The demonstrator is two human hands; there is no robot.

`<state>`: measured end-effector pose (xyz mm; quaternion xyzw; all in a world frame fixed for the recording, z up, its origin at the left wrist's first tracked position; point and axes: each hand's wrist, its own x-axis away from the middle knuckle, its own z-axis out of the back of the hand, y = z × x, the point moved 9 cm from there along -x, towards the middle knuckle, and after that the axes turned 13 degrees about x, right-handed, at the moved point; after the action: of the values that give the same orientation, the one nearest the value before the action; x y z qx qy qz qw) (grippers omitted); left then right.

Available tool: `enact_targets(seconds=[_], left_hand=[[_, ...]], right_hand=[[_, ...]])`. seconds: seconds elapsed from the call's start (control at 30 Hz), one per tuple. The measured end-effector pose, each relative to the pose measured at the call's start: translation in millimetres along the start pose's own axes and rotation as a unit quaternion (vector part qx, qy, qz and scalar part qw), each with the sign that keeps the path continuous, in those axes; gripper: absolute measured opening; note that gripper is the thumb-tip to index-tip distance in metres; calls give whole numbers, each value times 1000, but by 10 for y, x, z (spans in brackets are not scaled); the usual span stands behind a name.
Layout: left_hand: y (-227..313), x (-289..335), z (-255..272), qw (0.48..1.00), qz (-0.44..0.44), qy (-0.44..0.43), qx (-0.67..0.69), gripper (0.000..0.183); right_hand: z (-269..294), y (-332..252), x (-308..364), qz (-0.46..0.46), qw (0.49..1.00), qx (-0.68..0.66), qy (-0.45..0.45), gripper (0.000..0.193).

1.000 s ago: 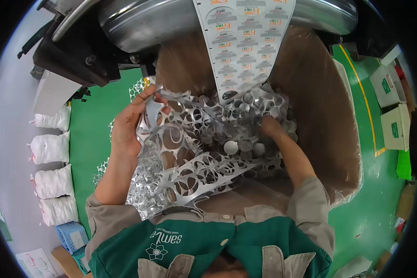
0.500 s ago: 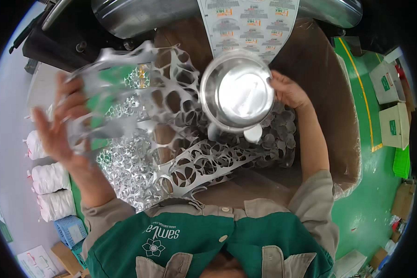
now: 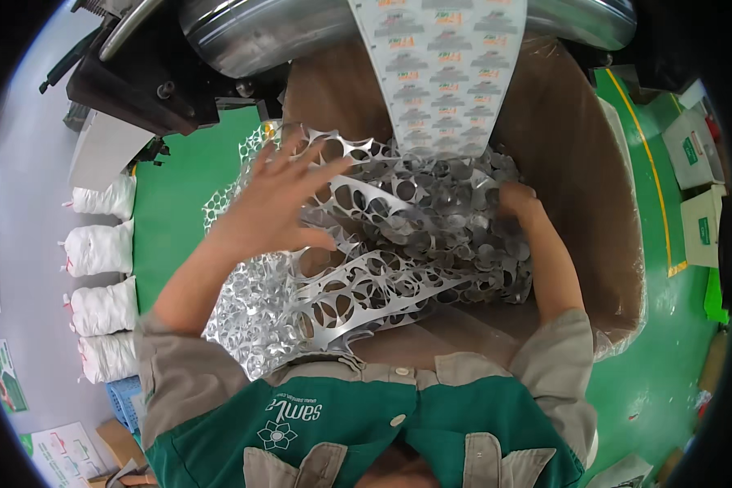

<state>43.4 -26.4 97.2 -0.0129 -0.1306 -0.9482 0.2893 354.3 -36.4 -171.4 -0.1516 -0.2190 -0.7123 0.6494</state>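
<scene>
My left hand (image 3: 278, 199) reaches over a silvery foil web (image 3: 333, 305) punched full of round holes. Its fingers are spread, and no grip on the foil shows. Among a heap of small round foil discs (image 3: 472, 240) is my right hand (image 3: 516, 201), its fingers curled and partly hidden. What it holds cannot be made out, and the metal bowl is not recognisable now. Discs and web lie in a large brown box (image 3: 565, 163) lined with clear plastic, with part of the web spilling over its left side.
A printed foil strip (image 3: 443, 81) hangs from a shiny metal roller (image 3: 276, 37) above the box. Dark machine parts (image 3: 138, 85) stand at far left. White wrapped bundles (image 3: 102, 248) line the left; pale bins (image 3: 691, 150) stand right on the green floor (image 3: 626, 398).
My left hand has let go of the lifted web and moved right, over it. The web has dropped. My right hand has moved slightly down into the discs; the bowl has gone from sight.
</scene>
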Motion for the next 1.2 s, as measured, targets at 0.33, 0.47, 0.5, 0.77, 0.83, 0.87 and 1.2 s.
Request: enact_targets(seconds=[0.33,0.47,0.5,0.77,0.83,0.87,1.2], left_hand=[[-953,-255,-236,768,260,50,583,35],[-868,-180,-139,625,246,78,737,32],[-824,-188,-115,610,215,48,761,33],[-618,-358,-432,937,124,105,308,24],[-540,-416,-595,962,137,40,234,23],[-530,-409,-624,972,118,31,203,23],[-230,-553,-770,988,87,-80,101,63]], right_hand=[[2133,-103,1162,399,533,-739,104,38],[1123,-548,456,348,547,-760,-48,43],[853,-720,275,320,602,-725,-97,44],[-847,-369,-269,89,987,34,-127,56],[-407,-576,-116,207,973,2,-103,53],[-76,-715,-24,299,952,-36,-51,53],[979,274,52,251,447,-846,145,33]])
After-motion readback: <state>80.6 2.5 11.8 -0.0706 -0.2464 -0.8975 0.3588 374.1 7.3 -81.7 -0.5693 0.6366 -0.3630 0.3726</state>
